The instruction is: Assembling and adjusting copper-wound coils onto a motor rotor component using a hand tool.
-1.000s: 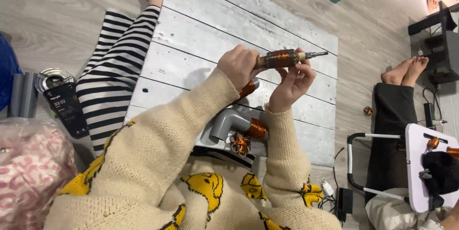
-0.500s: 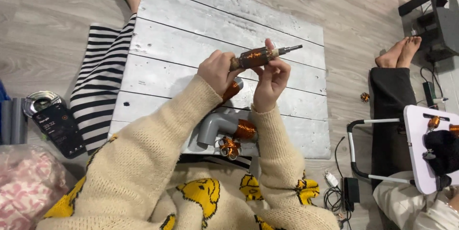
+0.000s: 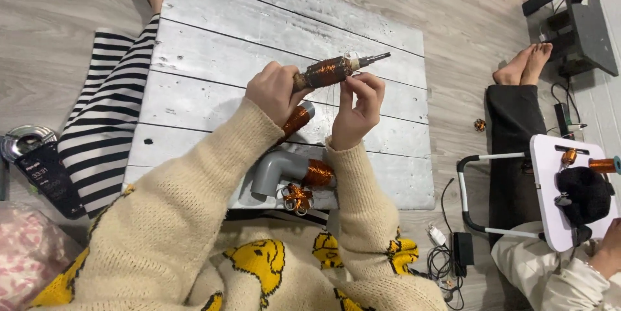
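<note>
The right hand (image 3: 357, 110) now sits lower beside the armature (image 3: 330, 70).

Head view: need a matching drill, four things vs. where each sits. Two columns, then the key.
Things
1. copper-wound rotor
2. grey elbow pipe
3. loose copper coil
4. small copper piece

Places
A. on the wooden floor, beside another person's dark trouser leg
B. held up over the board between left hand and right hand
C. at the near edge of the whitewashed plank board, just in front of the elbow pipe
D. lying on the board below the hands, a copper winding on one end

Pairs: 1-B, 2-D, 3-C, 4-A
</note>
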